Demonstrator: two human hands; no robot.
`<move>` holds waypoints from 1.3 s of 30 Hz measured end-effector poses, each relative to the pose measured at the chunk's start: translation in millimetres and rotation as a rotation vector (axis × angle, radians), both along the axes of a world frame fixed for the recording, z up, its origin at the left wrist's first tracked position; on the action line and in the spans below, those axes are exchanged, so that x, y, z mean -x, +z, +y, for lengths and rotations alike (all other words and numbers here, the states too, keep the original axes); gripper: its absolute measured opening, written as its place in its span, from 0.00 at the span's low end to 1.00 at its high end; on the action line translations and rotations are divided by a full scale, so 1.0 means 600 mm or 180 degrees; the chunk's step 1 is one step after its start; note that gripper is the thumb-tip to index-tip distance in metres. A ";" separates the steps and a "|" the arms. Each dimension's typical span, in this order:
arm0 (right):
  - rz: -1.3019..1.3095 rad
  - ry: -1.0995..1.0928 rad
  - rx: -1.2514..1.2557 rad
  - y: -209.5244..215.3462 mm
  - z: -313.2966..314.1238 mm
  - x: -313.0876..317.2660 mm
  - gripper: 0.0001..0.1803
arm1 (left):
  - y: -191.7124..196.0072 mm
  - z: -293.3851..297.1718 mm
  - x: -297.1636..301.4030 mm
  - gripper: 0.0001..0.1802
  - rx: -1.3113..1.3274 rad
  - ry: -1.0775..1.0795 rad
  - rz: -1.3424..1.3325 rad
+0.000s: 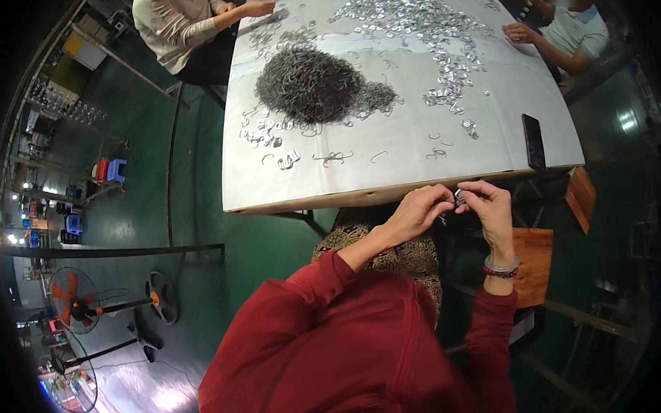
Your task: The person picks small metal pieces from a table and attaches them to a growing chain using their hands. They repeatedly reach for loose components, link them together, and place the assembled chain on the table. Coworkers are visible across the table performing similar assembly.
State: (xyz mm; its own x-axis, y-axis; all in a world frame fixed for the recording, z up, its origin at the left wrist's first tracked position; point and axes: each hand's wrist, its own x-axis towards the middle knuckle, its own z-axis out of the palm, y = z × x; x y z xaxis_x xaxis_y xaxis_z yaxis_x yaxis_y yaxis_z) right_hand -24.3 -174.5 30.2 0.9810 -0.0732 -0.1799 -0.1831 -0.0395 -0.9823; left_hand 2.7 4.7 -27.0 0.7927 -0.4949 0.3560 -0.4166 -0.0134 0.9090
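Both hands meet just off the near edge of a white-covered rectangular table [409, 160], above the wearer's lap. Between their fingertips we find 1 small, shiny silver metal piece [459, 196]. The right hand [493, 204] has its thumb and fingers closed in a pinch on it. The left hand [424, 207] comes in from the other side, fingers bent and tips drawn nearly together beside the piece; we cannot tell what exactly they grip. A glinting bit shows just under them, too small for us to make out.

On the right wrist we note a grey band [501, 261] and a red beaded bracelet [499, 272]; the sleeves belong to a dark red top [328, 345].

On the table we record a large mound of dark grey wire hooks [308, 85], a smaller clump touching its right side, and loose hooks nearer the front edge. Right of the mound lies a long scatter of flat silver metal pieces [450, 75]. A black rectangular phone [533, 141] lies near the right edge.

We count 2 co-workers across the table: 1 hand [260, 9] at far left, another [519, 33] at far right.
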 end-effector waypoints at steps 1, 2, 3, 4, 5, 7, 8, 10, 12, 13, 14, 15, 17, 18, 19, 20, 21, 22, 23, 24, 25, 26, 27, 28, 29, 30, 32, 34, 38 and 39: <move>-0.0071 0.0062 0.0059 0.000 0.001 -0.002 0.08 | -0.002 0.005 0.001 0.07 -0.0020 0.0027 0.0060; -0.0051 0.0115 0.0038 -0.003 0.005 -0.007 0.08 | -0.002 0.010 0.002 0.07 -0.0038 0.0046 0.0120; -0.0037 0.0131 0.0045 -0.001 0.006 -0.010 0.08 | 0.000 0.010 0.003 0.07 -0.0028 0.0028 0.0174; -0.0024 0.0147 0.0053 0.001 0.007 -0.012 0.08 | 0.002 0.010 0.004 0.06 -0.0036 0.0045 0.0195; 0.0000 0.0175 0.0023 0.004 0.009 -0.011 0.09 | 0.004 0.013 0.004 0.06 -0.0043 0.0065 0.0213; -0.0156 0.0390 0.0349 0.012 0.015 -0.017 0.10 | 0.003 0.025 -0.002 0.06 -0.0096 0.0180 0.0098; -0.0243 0.0517 0.0512 0.018 0.016 -0.017 0.10 | 0.001 0.021 0.001 0.06 0.0227 0.0168 -0.0069; -0.0359 0.0675 0.0767 0.024 0.017 -0.017 0.11 | -0.021 0.016 -0.001 0.06 0.0083 0.0153 -0.0216; -0.0156 0.0450 0.0725 0.015 0.010 -0.012 0.12 | -0.009 0.016 0.002 0.05 0.0074 0.0075 -0.0049; -0.0079 0.0225 0.0532 0.009 0.009 -0.003 0.12 | -0.016 0.011 0.003 0.05 -0.0032 0.0073 -0.0112; -0.0026 0.0062 0.0564 0.009 0.012 0.000 0.12 | -0.022 0.012 0.006 0.05 -0.0121 0.0099 -0.0161; -0.0096 -0.0038 0.0456 0.009 0.022 0.004 0.12 | -0.027 0.016 0.008 0.05 -0.0135 0.0101 -0.0121; -0.0134 -0.0064 0.0391 0.001 0.032 0.008 0.10 | -0.031 0.027 0.015 0.08 -0.0109 0.0115 0.0013; -0.0162 -0.0103 0.0304 -0.003 0.037 0.013 0.09 | -0.026 0.035 0.017 0.13 -0.0260 0.0026 0.0228; -0.0212 -0.0099 0.0300 -0.006 0.041 0.014 0.09 | -0.021 0.046 0.020 0.17 -0.0054 0.0297 0.0012; -0.0261 -0.0103 0.0296 -0.007 0.046 0.015 0.08 | -0.016 0.061 0.026 0.21 0.0150 0.0561 -0.0204; -0.0301 -0.0113 0.0290 -0.009 0.048 0.017 0.08 | -0.011 0.083 0.022 0.24 0.0116 0.0717 -0.0336; -0.0339 -0.0146 0.0256 -0.015 0.047 0.018 0.08 | -0.007 0.109 0.011 0.27 0.0083 0.0860 -0.0457; -0.0376 -0.0184 0.0223 -0.021 0.046 0.020 0.08 | -0.007 0.138 -0.001 0.27 0.0073 0.1132 -0.0429; -0.0405 -0.0229 0.0191 -0.025 0.045 0.024 0.08 | -0.005 0.177 -0.020 0.22 -0.0104 0.1264 -0.0325; -0.0464 -0.0237 0.0163 -0.027 0.046 0.026 0.08 | -0.015 0.219 -0.044 0.15 -0.0349 0.1679 -0.0493; -0.0467 -0.0220 0.0186 -0.024 0.048 0.027 0.08 | -0.030 0.263 -0.074 0.12 -0.0500 0.2084 -0.0699; -0.0473 -0.0186 0.0206 -0.021 0.052 0.027 0.08 | -0.047 0.306 -0.103 0.11 -0.0764 0.2582 -0.0568; -0.0488 -0.0176 0.0236 -0.018 0.055 0.029 0.08 | -0.058 0.354 -0.133 0.10 -0.1286 0.2880 -0.0483; -0.0465 -0.0173 0.0258 -0.020 0.054 0.030 0.08 | -0.062 0.400 -0.162 0.09 -0.1691 0.3052 -0.0515; -0.0423 -0.0187 0.0293 -0.017 0.057 0.028 0.08 | -0.066 0.429 -0.186 0.08 -0.2137 0.3373 -0.0492; -0.0331 -0.0215 0.0369 -0.007 0.066 0.023 0.08 | -0.066 0.481 -0.220 0.12 -0.2738 0.3105 -0.0177; -0.0348 -0.0192 0.0350 -0.012 0.059 0.021 0.08 | -0.069 0.501 -0.240 0.13 -0.2906 0.2579 -0.0080; -0.0305 -0.0192 0.0380 -0.013 0.050 0.012 0.09 | -0.075 0.491 -0.252 0.12 -0.3120 0.2363 -0.0247; -0.0286 -0.0238 0.0359 -0.008 0.053 0.009 0.08 | -0.076 0.491 -0.258 0.12 -0.3149 0.2365 -0.0282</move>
State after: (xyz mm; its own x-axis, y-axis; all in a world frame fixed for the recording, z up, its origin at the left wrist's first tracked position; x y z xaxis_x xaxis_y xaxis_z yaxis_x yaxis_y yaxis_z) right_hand -29.6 -142.8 25.1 0.9838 -0.1615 -0.0782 -0.1012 -0.1399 -0.9850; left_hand 157.5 299.2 -72.6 0.9881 -0.0225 0.1521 -0.0741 -0.9364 0.3430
